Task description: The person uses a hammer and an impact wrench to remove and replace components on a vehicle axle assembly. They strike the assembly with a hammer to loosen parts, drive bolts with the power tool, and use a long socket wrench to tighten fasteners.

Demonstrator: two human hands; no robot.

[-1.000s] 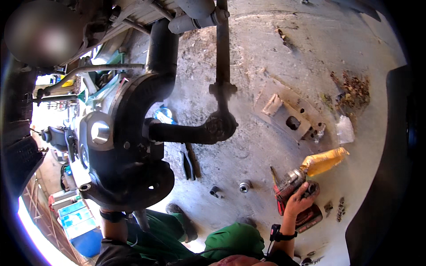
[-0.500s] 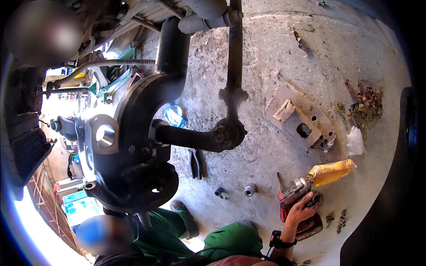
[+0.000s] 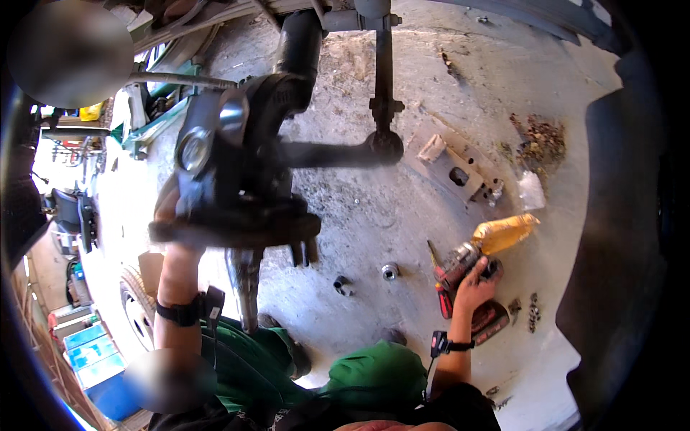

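A dark steering knuckle [image 3: 269,172] hangs at left centre, slightly blurred, with its flange [image 3: 233,230] edge-on. A metal spindle [image 3: 243,287] points from it toward me. My left hand [image 3: 167,205] reaches up behind the flange against the knuckle's left side; its fingers are hidden. On the floor at right, my right hand [image 3: 474,289] closes on a dark round part [image 3: 492,270], whose kind I cannot make out. Right beside it lies a red and black cordless power tool [image 3: 456,267] with its battery [image 3: 491,323]. A red-handled screwdriver [image 3: 444,298] lies along the tool's left side.
A steering rod [image 3: 383,68] runs down to a joint beside the knuckle. Two sockets [image 3: 389,271] stand on the concrete. A crumpled yellow packet [image 3: 505,233], a rusty plate [image 3: 460,172] and small metal parts [image 3: 533,312] lie at right. A blue box [image 3: 100,359] is at lower left.
My left hand has come into view at the knuckle. The knuckle has turned, its flange now edge-on and its spindle showing. My right hand stays by the power tool, and the whole view has shifted.
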